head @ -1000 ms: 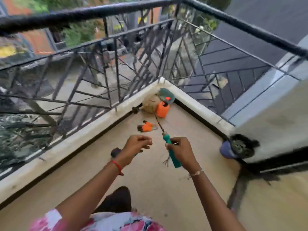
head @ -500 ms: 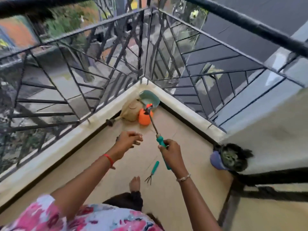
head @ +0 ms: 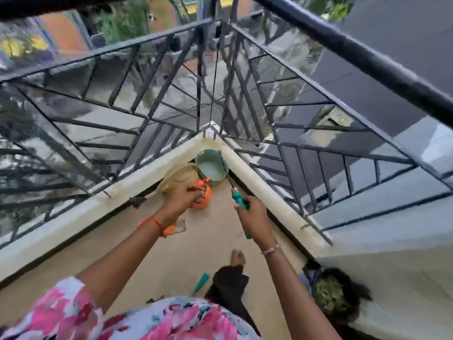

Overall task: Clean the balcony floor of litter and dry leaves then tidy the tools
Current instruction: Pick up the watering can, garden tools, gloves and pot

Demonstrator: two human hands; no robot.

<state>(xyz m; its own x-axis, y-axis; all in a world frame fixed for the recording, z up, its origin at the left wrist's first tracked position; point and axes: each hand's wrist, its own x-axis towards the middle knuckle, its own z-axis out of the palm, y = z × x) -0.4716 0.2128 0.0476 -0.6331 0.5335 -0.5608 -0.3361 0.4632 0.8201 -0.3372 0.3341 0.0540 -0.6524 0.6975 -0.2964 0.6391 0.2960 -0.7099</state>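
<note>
Since the right hand (head: 252, 217) is wrapped tight round the teal-handled tool (head: 239, 198), its tip just ahead of the grip at the green bucket (head: 208, 151), I'd slide it in tip-first; the left hand (head: 181, 202) curls over the orange thing (head: 203, 201), can't tell if it's gripping.

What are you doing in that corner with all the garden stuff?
A person seems to be tidying garden tools. Their right hand grips a teal-handled tool, its metal end reaching the green bucket in the corner. Their left hand is on an orange container beside it; it's too blurry to tell if it grips. A second tool lies on the floor.
</note>
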